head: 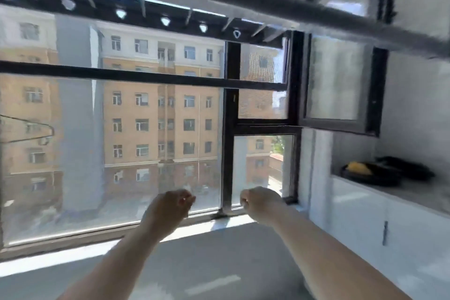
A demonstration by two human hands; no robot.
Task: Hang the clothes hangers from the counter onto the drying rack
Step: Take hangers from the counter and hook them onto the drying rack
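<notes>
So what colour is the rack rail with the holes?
The rail is black, clearest in the head view.

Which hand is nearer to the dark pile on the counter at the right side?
Right. The right hand is raised to the left of the dark pile, apart from it. The left hand is further left, beyond the right hand.

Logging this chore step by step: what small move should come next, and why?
Probably reach the right hand toward the dark pile on the counter, likely the hangers though blurred. Both it and the left hand are curled and hold nothing, so nothing is ready for the drying rack overhead.
</notes>
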